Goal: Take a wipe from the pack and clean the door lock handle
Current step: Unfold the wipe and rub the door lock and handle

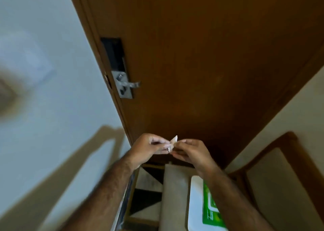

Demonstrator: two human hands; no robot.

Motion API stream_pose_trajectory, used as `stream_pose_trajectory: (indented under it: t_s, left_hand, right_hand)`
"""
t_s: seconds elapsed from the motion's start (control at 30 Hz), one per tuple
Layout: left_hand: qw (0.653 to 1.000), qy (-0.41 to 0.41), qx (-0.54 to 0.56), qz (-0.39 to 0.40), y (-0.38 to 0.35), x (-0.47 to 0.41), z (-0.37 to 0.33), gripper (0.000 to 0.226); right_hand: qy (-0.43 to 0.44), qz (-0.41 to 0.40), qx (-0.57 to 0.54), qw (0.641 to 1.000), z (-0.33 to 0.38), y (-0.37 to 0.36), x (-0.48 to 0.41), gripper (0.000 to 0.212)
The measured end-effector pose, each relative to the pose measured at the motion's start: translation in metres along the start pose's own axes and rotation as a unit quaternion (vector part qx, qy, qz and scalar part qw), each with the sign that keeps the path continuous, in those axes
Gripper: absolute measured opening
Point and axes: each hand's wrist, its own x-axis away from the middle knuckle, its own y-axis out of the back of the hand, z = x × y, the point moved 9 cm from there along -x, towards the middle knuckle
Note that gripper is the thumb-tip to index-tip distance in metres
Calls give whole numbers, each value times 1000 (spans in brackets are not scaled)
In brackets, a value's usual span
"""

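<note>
A small folded white wipe point(172, 143) is pinched between left hand point(149, 147) and right hand point(191, 153); the green-and-white pack point(198, 204) lies below. The silver metal door lock handle point(127, 86) is judged not yet wiped.

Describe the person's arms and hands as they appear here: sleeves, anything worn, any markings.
Both forearms are bare as far as the frame shows, with no sleeve in view. The left hand and the right hand wear no gloves, and no watch, bracelet or ring is visible on either. Both forearms carry dark hair. No markings or tattoos can be made out, though the picture is a little blurred.
</note>
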Motion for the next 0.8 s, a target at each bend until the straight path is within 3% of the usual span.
stream_pose_trajectory:
  t_s: [0.1,0.23,0.37,0.5,0.67,0.73,0.8]
  left_hand:
    - [1000,-8,-20,-21,31,15,-39,15]
    - [993,-35,-34,-108,75,33,-79,13]
    - [991,-62,-40,-111,106,53,-111,11]
    - [992,-75,-10,-105,128,64,-129,13]
    - [980,-53,23,-192,172,70,-120,15]
    - [984,-62,31,-164,172,65,-118,13]
    - [993,-73,3,-95,158,59,-122,42]
  right_hand:
    - [-7,26,31,999,41,-32,11,13]
    - [-10,31,46,998,84,-69,22,21]
    - [43,59,135,988,128,-111,35,32]
    - [38,62,146,987,146,-128,33,19]
    - [49,31,215,975,167,-131,23,12]
    - [62,52,261,962,175,-137,20,11]
    - [87,84,329,937,183,-149,20,13]
